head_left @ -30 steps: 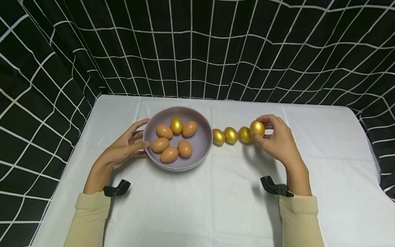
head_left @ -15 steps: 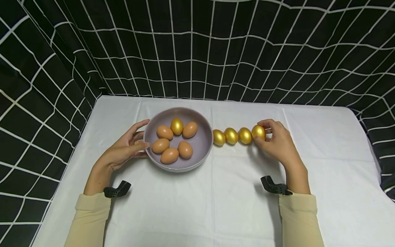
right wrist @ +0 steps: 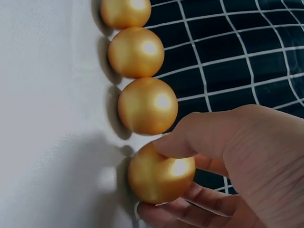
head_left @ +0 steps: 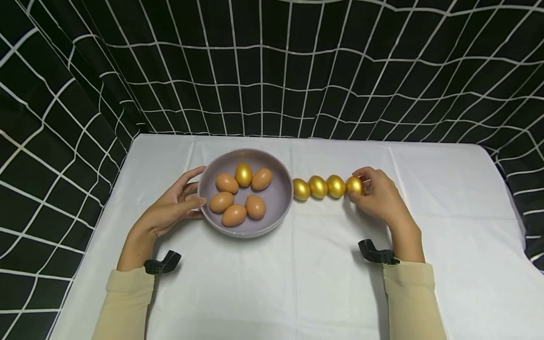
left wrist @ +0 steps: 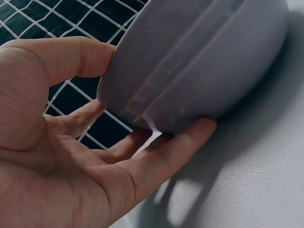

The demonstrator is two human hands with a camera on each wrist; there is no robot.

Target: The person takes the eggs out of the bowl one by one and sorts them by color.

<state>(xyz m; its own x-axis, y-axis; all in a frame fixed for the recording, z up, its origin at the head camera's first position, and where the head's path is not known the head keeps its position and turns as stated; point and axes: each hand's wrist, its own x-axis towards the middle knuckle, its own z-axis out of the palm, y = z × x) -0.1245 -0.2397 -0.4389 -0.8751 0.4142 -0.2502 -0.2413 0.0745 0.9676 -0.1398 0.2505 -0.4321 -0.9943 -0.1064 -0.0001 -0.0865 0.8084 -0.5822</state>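
Note:
A grey bowl (head_left: 278,198) (left wrist: 199,61) on the white cloth holds several brown eggs (head_left: 234,215) and one gold egg (head_left: 243,174). My left hand (head_left: 172,210) (left wrist: 71,161) cups the bowl's left wall, thumb on the rim and fingers under its side. Right of the bowl runs a row of gold eggs (head_left: 318,186) (right wrist: 147,105) on the cloth. My right hand (head_left: 376,196) (right wrist: 228,161) pinches the rightmost gold egg (head_left: 354,185) (right wrist: 160,174), which sits on the cloth at the end of the row.
The white-covered table (head_left: 297,283) is walled on the left, back and right by a black curtain with a white grid (head_left: 272,71). Black wrist mounts (head_left: 376,252) stick out near both cuffs.
My right hand lowered the gold egg from just above the row down onto the cloth at the row's right end. The left hand and bowl stayed put.

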